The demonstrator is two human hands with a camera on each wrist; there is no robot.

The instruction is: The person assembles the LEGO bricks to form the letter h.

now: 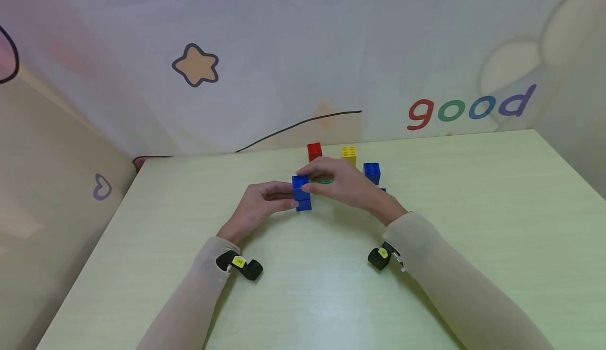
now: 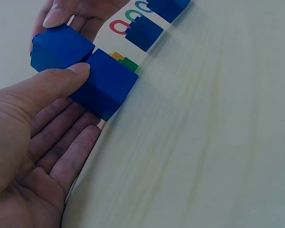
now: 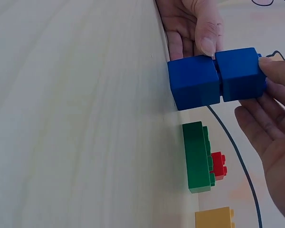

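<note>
Two blue toy bricks are stacked at the middle of the table, held between both hands. My left hand (image 1: 262, 202) grips the lower blue brick (image 2: 109, 83), its thumb across the side near the seam. The right hand (image 1: 343, 181) pinches the upper blue brick (image 3: 240, 73) between thumb and fingers. In the right wrist view a narrow gap shows between the two, and the upper one sits slightly tilted. Just behind the right fingers lies a long green brick (image 3: 197, 156), mostly covered in the head view.
Behind the hands stand a red brick (image 1: 314, 151) and a yellow brick (image 1: 348, 155). Another blue brick (image 1: 371, 172) is to their right, and one more blue brick (image 1: 383, 189) is partly hidden by the right wrist. A printed backdrop (image 1: 284, 66) rises along the table's (image 1: 322, 297) far edge.
</note>
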